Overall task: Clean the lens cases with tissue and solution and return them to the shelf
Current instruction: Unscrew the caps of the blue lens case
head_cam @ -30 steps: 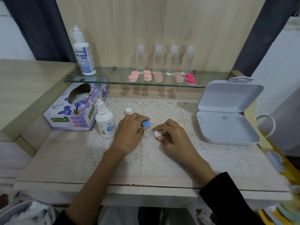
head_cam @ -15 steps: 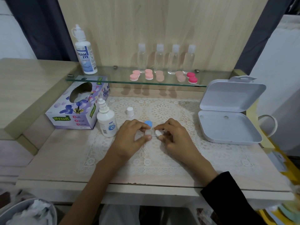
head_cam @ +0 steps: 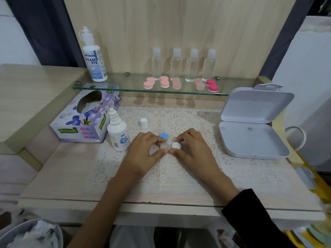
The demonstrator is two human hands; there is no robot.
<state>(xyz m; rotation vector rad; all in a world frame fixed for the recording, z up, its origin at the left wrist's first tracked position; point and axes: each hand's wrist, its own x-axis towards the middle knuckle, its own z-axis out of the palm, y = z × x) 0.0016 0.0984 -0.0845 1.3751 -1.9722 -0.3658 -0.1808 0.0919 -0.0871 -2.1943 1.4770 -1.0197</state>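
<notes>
A clear lens case (head_cam: 164,146) lies on the lace mat between my hands. My left hand (head_cam: 145,151) pinches its open left cup. My right hand (head_cam: 192,149) pinches the white cap (head_cam: 175,145) on its right cup. A blue cap (head_cam: 163,136) lies on the mat just behind the case. A small uncapped solution bottle (head_cam: 118,133) stands left of my left hand, its white cap (head_cam: 143,123) behind. Several pink and red lens cases (head_cam: 164,84) sit on the glass shelf (head_cam: 125,86). A tissue box (head_cam: 87,119) stands at the left.
An open white plastic box (head_cam: 250,138) sits at the right. A tall solution bottle (head_cam: 93,56) and several clear small bottles (head_cam: 184,65) stand on the shelf. A bin with crumpled tissue (head_cam: 34,235) is at the bottom left, below the table edge.
My left hand let go of the blue cap, which now lies behind the case, and took hold of the case's left cup. My right hand stays on the white cap.
</notes>
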